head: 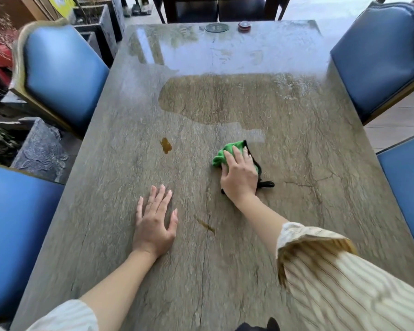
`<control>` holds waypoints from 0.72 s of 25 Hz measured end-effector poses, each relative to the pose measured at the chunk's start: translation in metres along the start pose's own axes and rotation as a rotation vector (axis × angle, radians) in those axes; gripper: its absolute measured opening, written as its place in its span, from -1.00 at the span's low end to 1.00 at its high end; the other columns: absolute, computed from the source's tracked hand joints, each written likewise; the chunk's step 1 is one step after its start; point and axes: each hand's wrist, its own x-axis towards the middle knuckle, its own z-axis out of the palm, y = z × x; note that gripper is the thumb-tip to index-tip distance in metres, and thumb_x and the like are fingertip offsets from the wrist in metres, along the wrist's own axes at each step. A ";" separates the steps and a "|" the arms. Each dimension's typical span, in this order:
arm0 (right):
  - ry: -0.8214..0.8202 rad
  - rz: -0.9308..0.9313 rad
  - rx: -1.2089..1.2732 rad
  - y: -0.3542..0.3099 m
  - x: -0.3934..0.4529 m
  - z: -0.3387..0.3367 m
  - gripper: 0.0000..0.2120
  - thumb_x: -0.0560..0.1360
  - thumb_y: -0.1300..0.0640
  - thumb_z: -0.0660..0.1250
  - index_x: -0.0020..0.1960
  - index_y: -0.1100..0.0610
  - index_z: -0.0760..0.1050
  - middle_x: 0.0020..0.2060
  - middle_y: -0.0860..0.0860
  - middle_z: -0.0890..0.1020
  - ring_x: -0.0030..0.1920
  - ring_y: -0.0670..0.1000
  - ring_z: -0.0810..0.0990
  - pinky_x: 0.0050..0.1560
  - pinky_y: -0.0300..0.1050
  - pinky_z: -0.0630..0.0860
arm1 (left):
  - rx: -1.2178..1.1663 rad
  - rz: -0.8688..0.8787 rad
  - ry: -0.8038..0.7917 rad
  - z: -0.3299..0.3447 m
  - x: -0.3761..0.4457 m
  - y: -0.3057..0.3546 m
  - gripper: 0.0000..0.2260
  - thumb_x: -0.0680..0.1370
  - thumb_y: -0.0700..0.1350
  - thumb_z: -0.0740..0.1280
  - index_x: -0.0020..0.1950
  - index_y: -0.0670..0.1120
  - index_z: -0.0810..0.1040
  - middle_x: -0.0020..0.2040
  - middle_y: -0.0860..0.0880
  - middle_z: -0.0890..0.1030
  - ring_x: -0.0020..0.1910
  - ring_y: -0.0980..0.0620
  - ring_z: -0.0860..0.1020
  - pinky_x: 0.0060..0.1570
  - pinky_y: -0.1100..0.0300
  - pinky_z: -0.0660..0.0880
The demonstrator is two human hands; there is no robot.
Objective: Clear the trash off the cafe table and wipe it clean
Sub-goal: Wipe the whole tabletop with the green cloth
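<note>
A long grey-brown stone table (296, 144) fills the view. My right hand (239, 175) presses flat on a bunched green cloth with black edging (222, 156) near the table's middle. My left hand (154, 220) lies flat on the bare tabletop, fingers spread, holding nothing. A small brown liquid spill (166, 145) sits left of the cloth. A thin brown streak (206, 225) lies between my two hands.
Blue padded chairs stand at the far left (62, 72), near left (14, 235), far right (378, 58) and near right (406, 192). A round glass coaster (216, 27) and a small red-lidded jar (244, 26) sit at the table's far edge.
</note>
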 end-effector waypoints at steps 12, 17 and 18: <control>0.045 0.205 -0.079 0.076 0.059 -0.031 -0.61 0.56 0.06 0.22 0.37 0.10 0.43 0.41 0.13 0.40 0.44 0.24 0.29 0.41 0.13 0.28 | -0.085 -0.018 0.039 -0.001 0.001 0.003 -0.49 0.55 0.14 0.09 0.48 0.02 0.30 0.53 0.08 0.20 0.54 0.15 0.03 0.52 -0.05 -0.05; -0.074 0.019 -0.099 0.014 0.107 0.001 -0.59 0.58 0.04 0.16 0.41 0.02 0.36 0.46 0.07 0.33 0.48 0.18 0.22 0.46 0.06 0.18 | -0.064 -0.012 0.037 0.000 0.002 0.001 -0.49 0.55 0.15 0.10 0.48 0.02 0.31 0.53 0.08 0.20 0.54 0.13 0.05 0.51 -0.07 -0.03; -0.097 -0.083 -0.083 -0.002 0.098 0.006 -0.60 0.57 0.03 0.16 0.41 0.02 0.37 0.45 0.05 0.34 0.48 0.17 0.23 0.46 0.06 0.19 | -0.065 -0.015 0.037 0.000 0.002 0.000 -0.49 0.55 0.15 0.10 0.48 0.02 0.31 0.53 0.08 0.20 0.54 0.13 0.05 0.51 -0.07 -0.03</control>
